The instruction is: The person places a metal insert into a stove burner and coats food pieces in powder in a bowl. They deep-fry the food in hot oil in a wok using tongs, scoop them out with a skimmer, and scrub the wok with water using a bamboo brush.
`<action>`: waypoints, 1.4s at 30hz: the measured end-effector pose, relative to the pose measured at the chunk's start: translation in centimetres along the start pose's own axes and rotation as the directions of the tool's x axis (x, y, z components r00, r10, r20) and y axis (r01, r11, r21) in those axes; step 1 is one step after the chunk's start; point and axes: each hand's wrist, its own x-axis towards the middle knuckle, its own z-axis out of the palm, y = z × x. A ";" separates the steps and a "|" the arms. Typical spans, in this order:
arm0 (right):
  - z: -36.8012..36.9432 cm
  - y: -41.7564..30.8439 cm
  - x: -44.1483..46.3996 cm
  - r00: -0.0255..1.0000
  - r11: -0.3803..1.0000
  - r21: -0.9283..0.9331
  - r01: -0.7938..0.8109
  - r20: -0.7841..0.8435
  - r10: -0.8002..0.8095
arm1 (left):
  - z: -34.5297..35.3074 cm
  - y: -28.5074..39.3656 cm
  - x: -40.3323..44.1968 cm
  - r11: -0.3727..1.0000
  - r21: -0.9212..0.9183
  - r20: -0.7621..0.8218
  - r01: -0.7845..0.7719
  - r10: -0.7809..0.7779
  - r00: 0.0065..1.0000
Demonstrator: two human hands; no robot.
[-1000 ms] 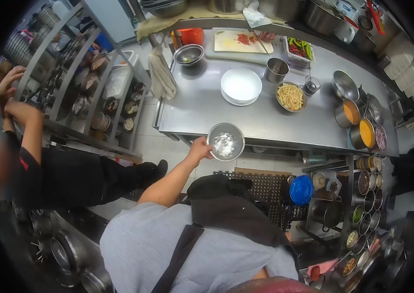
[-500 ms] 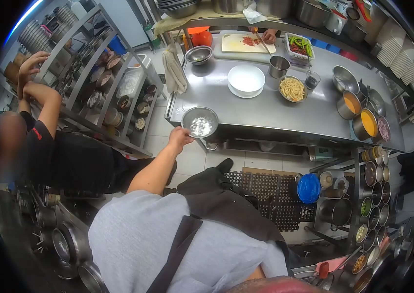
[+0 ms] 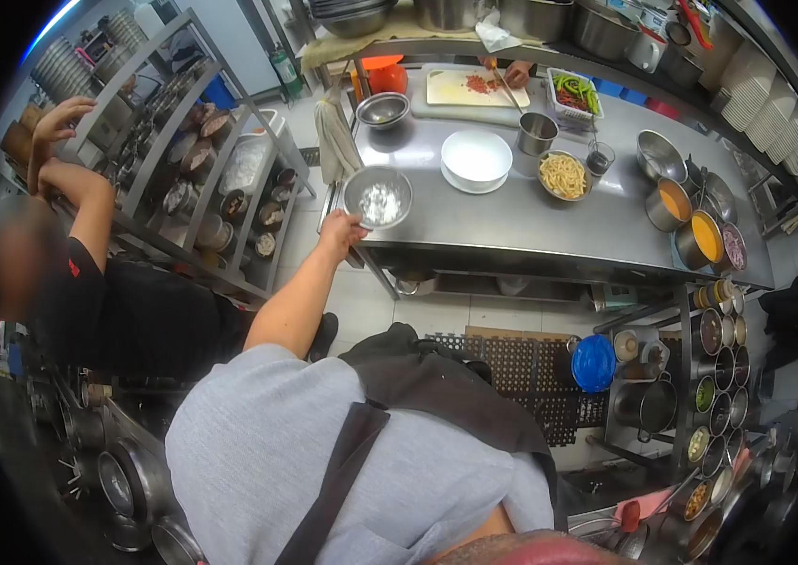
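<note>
My left hand [image 3: 342,232] grips the near rim of a metal mixing bowl [image 3: 358,201] at the table's front left corner. White, powdery-looking stuff [image 3: 380,204] lies in the bottom of the bowl. To the right stand stacked white bowls [image 3: 476,155] on the steel table [image 3: 418,215]; a metal bowl [image 3: 382,109] is farther back on the left. No part of my right hand shows.
A co-worker's hand [image 3: 519,73] is at the white cutting board [image 3: 446,87] with chopped red pieces. A bowl of yellow strips [image 3: 564,176] and pots of orange liquid [image 3: 707,238] stand rightward. Another person [image 3: 145,301] leans by the rack [image 3: 159,122] at left.
My left hand has carried the metal mixing bowl forward and slightly left, toward the table's corner. The people nearby stay nearly still.
</note>
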 end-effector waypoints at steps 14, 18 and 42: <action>0.3 -13.7 -7.1 1.000 0.998 0.058 -0.025 0.013 0.025 | -1.3 0.7 9.3 0.989 -0.081 0.113 0.127 -0.117 0.987; -0.5 -16.6 -11.3 0.995 0.999 -0.007 -0.054 0.079 0.054 | 0.6 2.0 14.9 0.980 -0.101 0.191 0.169 -0.148 0.970; 1.5 -25.7 -19.1 0.993 0.990 0.128 -0.065 -0.087 0.077 | 5.1 7.6 26.4 0.975 -0.099 0.440 0.200 -0.138 0.888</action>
